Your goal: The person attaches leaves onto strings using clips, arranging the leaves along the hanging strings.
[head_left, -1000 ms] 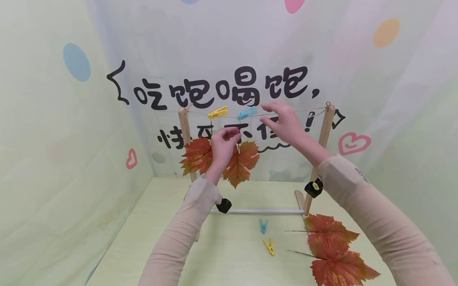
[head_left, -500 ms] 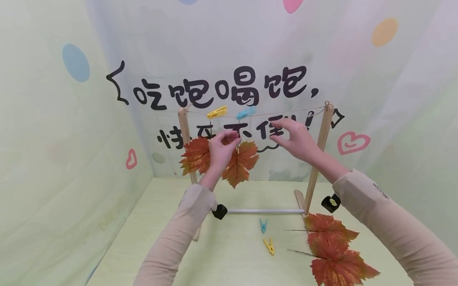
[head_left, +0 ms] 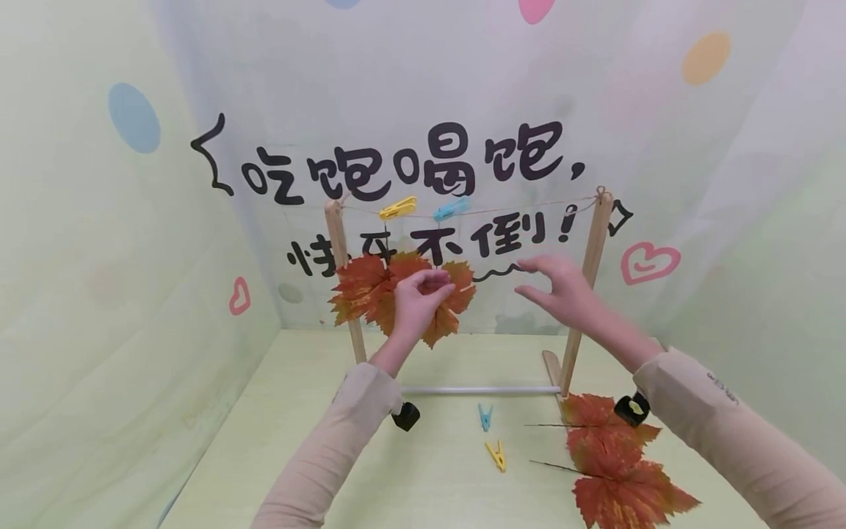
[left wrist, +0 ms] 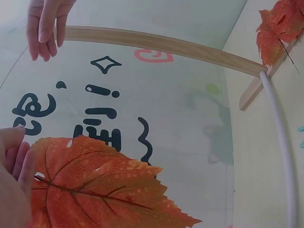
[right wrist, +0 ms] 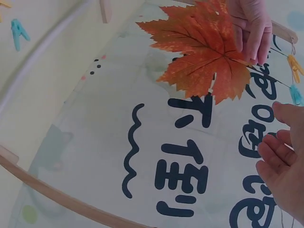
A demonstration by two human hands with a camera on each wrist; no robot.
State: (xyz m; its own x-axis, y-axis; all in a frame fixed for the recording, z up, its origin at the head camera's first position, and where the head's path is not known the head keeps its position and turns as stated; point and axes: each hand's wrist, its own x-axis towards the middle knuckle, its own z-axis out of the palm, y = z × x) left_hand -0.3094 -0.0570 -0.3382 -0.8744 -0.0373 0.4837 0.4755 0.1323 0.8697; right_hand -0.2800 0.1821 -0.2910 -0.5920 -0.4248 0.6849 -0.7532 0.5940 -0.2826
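Now, below the string [head_left: 532, 205], two leaves are seen hung side by side: the yellow-clipped leaf [head_left: 360, 286] nearer the left post [head_left: 335, 231], the blue-clipped leaf [head_left: 444, 325] nearer the middle, its stem caught above by the raised blue clip [head_left: 452, 209], just beside the raised yellow clip [head_left: 398, 209]. Right in front of these leaves the left hand [head_left: 416, 305] is placed, and part of both is covered by it. Its fingers are loosely bent, with a gap left between them and the thumb; a leaf is shown just beside the fingertips in both wrist views, though whether the stem is touched cannot be told. Over to the other side, the right hand [head_left: 562, 290] is held in the air before the right post [head_left: 596, 242], well apart from the hung leaves, thumb and fingers spread wide, with nothing gripped. Down on the table [head_left: 423, 477], a blue clip [head_left: 485, 417] and a yellow clip [head_left: 496, 457] are laid in front of the white rod [head_left: 482, 390], and to their right an upper leaf [head_left: 595, 433] and a lower leaf [head_left: 624, 496] are overlapped, their stems pointed leftward.
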